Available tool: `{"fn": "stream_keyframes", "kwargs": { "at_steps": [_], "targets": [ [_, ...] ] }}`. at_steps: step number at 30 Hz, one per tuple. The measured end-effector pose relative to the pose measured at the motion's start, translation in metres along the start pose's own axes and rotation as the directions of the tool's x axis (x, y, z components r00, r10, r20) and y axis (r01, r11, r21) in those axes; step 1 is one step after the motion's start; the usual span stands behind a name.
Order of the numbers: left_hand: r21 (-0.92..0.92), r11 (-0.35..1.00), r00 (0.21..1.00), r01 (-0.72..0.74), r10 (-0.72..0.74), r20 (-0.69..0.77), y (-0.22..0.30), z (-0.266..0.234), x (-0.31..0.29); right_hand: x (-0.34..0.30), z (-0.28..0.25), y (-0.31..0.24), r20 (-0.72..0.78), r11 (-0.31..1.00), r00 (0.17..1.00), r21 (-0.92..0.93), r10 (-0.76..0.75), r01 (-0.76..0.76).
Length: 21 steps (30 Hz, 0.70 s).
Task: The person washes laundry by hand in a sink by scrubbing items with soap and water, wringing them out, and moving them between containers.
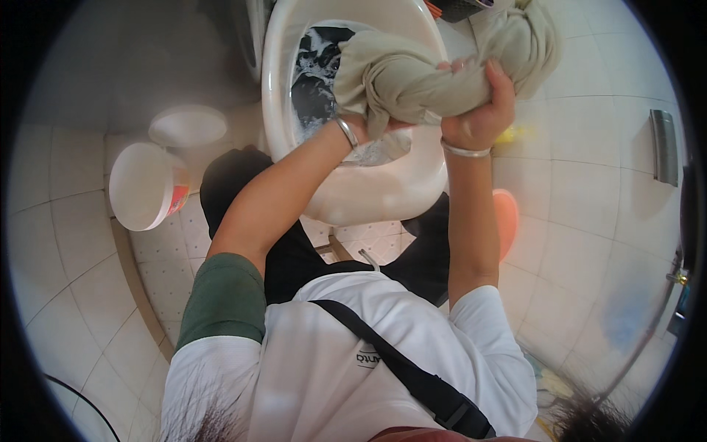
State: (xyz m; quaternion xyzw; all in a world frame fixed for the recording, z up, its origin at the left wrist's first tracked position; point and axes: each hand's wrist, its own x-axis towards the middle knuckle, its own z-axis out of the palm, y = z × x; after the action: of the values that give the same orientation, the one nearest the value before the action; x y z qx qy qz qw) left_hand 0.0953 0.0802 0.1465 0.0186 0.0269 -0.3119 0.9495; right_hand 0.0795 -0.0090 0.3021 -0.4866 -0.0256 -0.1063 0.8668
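Note:
A twisted, bunched beige cloth is stretched across the white oval tub, held in both hands. My left hand grips its near left part, with most of the fingers hidden beneath the folds. Further right, my right hand is wrapped round the cloth, the thumb lying on top. Beyond this grip, a loose bundle of the same cloth hangs out past the tub's right rim. Inside the tub, dark fabric lies in sudsy water. A silvery bracelet circles each wrist.
On the tiled floor at left stands a white bucket, with a white round lid or basin behind it. An orange-pink plastic object sits right of the tub. A dark basket is at the back. A grey bar is on the right wall.

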Motion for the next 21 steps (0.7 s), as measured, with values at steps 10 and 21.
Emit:
{"fn": "stream_keyframes", "kwargs": {
  "at_steps": [10, 21],
  "targets": [
    [0.197, 0.905, 0.914, -0.377, 0.398, -0.082, 0.045, 0.028, 0.009, 0.021, -0.076, 0.045, -0.197, 0.957, 0.936, 0.052, 0.292, -0.287],
    [0.561, -0.701, 0.442, -0.44, 0.376, 0.815, -0.027, 0.066, -0.021, 0.043, -0.145, 0.096, 0.412, 0.7, 0.848, -0.71, 0.334, 0.07]
  ]
}}
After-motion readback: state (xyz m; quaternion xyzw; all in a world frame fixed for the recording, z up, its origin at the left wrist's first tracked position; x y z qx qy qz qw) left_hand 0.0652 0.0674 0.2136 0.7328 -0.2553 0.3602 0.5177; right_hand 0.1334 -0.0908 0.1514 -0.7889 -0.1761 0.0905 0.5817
